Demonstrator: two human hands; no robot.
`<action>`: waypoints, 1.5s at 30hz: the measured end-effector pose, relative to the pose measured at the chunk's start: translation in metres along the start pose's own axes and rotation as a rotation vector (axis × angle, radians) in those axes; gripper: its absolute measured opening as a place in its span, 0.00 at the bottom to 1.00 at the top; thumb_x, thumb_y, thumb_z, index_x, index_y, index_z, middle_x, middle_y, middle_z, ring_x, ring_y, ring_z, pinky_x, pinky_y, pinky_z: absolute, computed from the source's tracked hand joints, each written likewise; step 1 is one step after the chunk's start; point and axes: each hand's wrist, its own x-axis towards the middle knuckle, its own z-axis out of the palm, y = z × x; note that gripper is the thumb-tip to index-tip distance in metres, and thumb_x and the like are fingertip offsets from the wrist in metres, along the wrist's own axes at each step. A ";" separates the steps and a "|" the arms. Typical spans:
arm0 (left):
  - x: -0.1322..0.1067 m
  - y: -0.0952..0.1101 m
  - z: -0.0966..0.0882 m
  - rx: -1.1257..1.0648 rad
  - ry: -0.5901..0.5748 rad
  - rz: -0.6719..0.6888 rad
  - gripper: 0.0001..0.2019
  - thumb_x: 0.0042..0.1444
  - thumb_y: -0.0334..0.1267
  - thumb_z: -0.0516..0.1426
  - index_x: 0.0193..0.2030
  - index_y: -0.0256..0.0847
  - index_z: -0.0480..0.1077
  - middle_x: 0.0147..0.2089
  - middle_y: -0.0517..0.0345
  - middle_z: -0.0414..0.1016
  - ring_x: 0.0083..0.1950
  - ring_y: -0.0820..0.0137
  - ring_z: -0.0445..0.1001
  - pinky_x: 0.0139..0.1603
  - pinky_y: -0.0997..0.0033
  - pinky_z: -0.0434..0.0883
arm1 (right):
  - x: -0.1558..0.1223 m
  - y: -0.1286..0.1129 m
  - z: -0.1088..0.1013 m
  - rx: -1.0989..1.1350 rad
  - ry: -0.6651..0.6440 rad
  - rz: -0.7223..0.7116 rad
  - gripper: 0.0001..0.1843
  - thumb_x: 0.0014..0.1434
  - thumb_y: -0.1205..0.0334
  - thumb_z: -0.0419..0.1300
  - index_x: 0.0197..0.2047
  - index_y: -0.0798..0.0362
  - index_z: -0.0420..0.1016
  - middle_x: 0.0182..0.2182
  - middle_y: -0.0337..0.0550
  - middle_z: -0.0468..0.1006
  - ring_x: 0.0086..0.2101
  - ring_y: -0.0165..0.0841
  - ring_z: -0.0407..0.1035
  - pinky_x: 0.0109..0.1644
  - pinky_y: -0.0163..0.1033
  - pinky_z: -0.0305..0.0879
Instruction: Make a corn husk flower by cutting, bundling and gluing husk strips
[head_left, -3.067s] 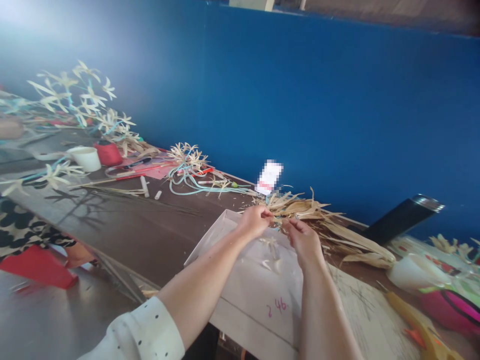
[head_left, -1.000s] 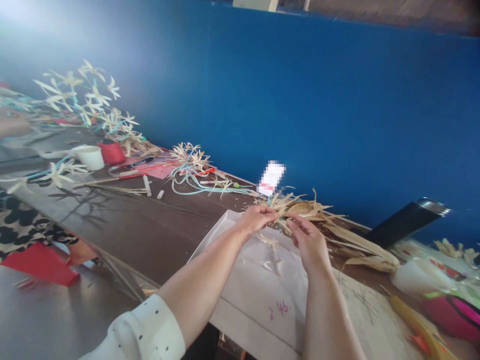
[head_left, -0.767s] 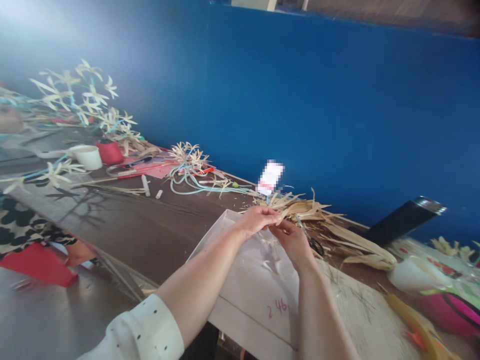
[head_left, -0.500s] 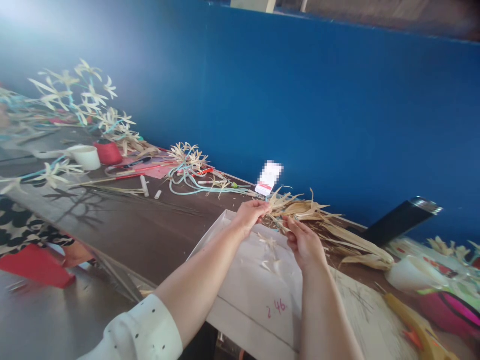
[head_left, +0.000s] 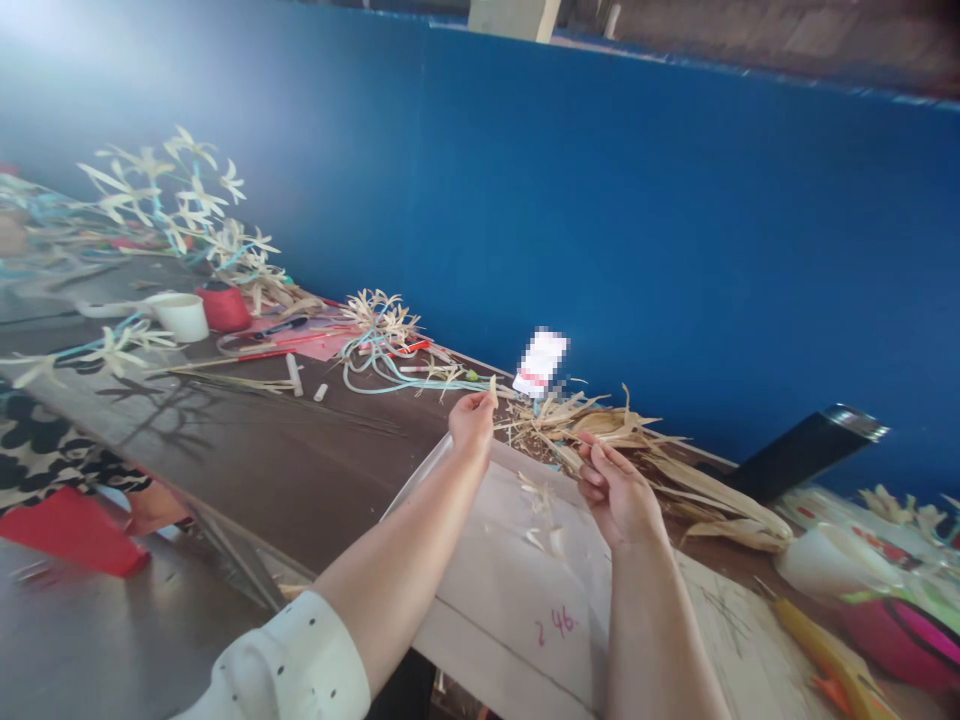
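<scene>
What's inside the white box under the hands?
A few pale husk scraps lie on the floor of the white box. The left forearm and right hand cover parts of it, so anything beneath them is hidden. The right hand holds dry husks.

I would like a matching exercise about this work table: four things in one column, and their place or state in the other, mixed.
1 left hand
2 right hand
3 red spool
4 black flask

a beside the white cup
b pinches a pale strip
c by the blue wall, far right
d grips husk strips

Pairs: 1-b, 2-d, 3-a, 4-c
</scene>
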 end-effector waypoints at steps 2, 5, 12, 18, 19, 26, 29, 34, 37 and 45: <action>0.005 -0.002 -0.001 0.024 0.040 0.067 0.07 0.42 0.35 0.58 0.29 0.35 0.71 0.23 0.62 0.67 0.24 0.79 0.61 0.26 0.78 0.59 | 0.000 0.001 -0.001 -0.006 -0.011 -0.005 0.18 0.42 0.62 0.67 0.40 0.52 0.77 0.31 0.38 0.69 0.20 0.18 0.50 0.17 0.26 0.43; 0.008 -0.006 -0.002 0.046 0.038 0.123 0.08 0.44 0.37 0.57 0.30 0.36 0.71 0.25 0.60 0.69 0.26 0.78 0.64 0.29 0.77 0.61 | 0.001 0.002 -0.003 -0.020 -0.011 -0.011 0.18 0.43 0.63 0.67 0.40 0.52 0.77 0.31 0.39 0.69 0.20 0.18 0.51 0.17 0.25 0.42; 0.005 -0.005 0.000 0.112 -0.009 0.216 0.08 0.47 0.39 0.56 0.32 0.36 0.71 0.26 0.60 0.70 0.26 0.77 0.65 0.29 0.77 0.62 | 0.000 0.003 0.000 -0.078 0.015 -0.022 0.16 0.43 0.60 0.68 0.38 0.52 0.78 0.30 0.39 0.70 0.20 0.19 0.51 0.17 0.26 0.42; -0.013 0.010 -0.001 0.248 0.004 0.569 0.08 0.52 0.39 0.55 0.33 0.37 0.70 0.30 0.57 0.71 0.31 0.74 0.67 0.35 0.74 0.64 | 0.000 0.005 0.008 -0.119 0.095 -0.069 0.15 0.41 0.56 0.69 0.33 0.55 0.77 0.26 0.38 0.70 0.18 0.18 0.51 0.16 0.27 0.40; -0.019 0.013 -0.001 0.247 -0.008 0.663 0.08 0.52 0.39 0.54 0.34 0.37 0.70 0.32 0.56 0.71 0.33 0.74 0.67 0.36 0.74 0.64 | 0.000 0.006 0.010 -0.123 0.141 -0.105 0.15 0.40 0.55 0.69 0.31 0.55 0.77 0.25 0.38 0.70 0.18 0.18 0.51 0.16 0.27 0.40; -0.047 0.024 -0.005 0.327 -0.196 0.946 0.08 0.57 0.38 0.51 0.36 0.38 0.69 0.34 0.53 0.69 0.35 0.73 0.66 0.36 0.76 0.65 | -0.005 0.026 0.031 -0.495 0.085 -0.155 0.16 0.44 0.51 0.65 0.31 0.54 0.77 0.15 0.34 0.65 0.17 0.23 0.53 0.18 0.29 0.47; -0.048 0.025 -0.005 0.338 -0.198 0.950 0.08 0.57 0.38 0.51 0.36 0.38 0.69 0.34 0.53 0.69 0.36 0.72 0.66 0.37 0.75 0.65 | -0.010 0.034 0.043 -0.705 -0.247 -0.078 0.18 0.50 0.49 0.60 0.37 0.54 0.78 0.13 0.34 0.65 0.16 0.24 0.54 0.19 0.30 0.48; -0.044 0.022 -0.004 0.331 -0.170 0.912 0.09 0.57 0.39 0.51 0.36 0.38 0.69 0.34 0.53 0.69 0.35 0.73 0.65 0.37 0.76 0.64 | -0.007 0.024 0.032 -0.783 -0.083 -0.145 0.24 0.50 0.46 0.58 0.44 0.53 0.76 0.26 0.40 0.76 0.17 0.25 0.60 0.22 0.32 0.55; -0.042 0.019 -0.004 0.335 -0.182 0.877 0.09 0.56 0.39 0.51 0.35 0.38 0.69 0.34 0.53 0.69 0.34 0.73 0.65 0.36 0.76 0.64 | 0.001 0.011 0.006 -0.863 0.228 -0.261 0.26 0.49 0.43 0.57 0.41 0.56 0.78 0.25 0.43 0.77 0.19 0.28 0.62 0.22 0.33 0.56; -0.035 0.008 -0.003 0.397 -0.209 0.831 0.06 0.55 0.37 0.52 0.34 0.39 0.69 0.34 0.53 0.69 0.34 0.72 0.65 0.37 0.75 0.63 | 0.008 -0.019 -0.047 -0.963 0.918 -0.477 0.25 0.52 0.53 0.52 0.48 0.56 0.74 0.32 0.49 0.78 0.30 0.39 0.71 0.33 0.39 0.65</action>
